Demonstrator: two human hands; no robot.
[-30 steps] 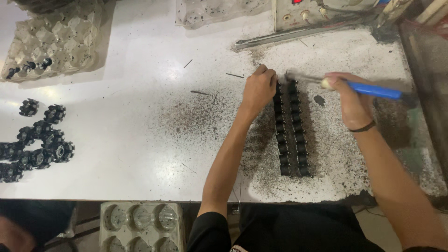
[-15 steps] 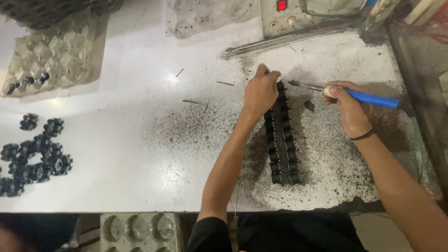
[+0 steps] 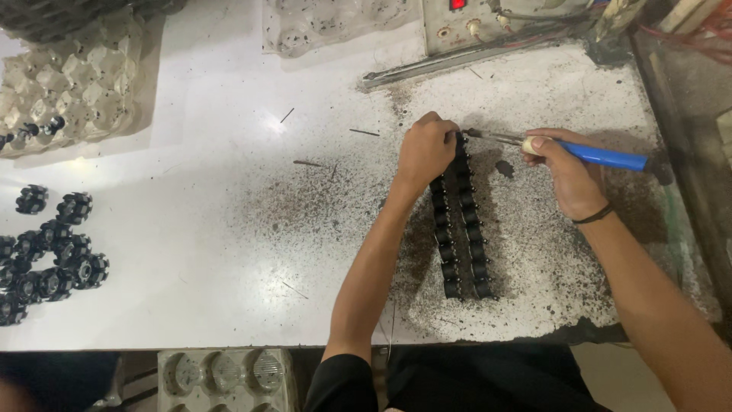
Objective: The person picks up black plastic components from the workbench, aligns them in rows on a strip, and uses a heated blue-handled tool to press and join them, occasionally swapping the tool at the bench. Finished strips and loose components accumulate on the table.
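- A white worktable [image 3: 191, 252] fills most of the view, its right half speckled with dark grit and scorch marks.
- Light glares off the left side of the tabletop (source out of view).
- A grey metal rail [image 3: 457, 61] lies along the far edge, beside a pale control box [image 3: 465, 21] with a red light.
- Below the near edge, the floor lies in deep shadow.

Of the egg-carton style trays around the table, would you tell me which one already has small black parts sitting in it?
The grey moulded tray at the far left of the white table: a few black parts sit in its near cups. The other trays' visible cups hold none.
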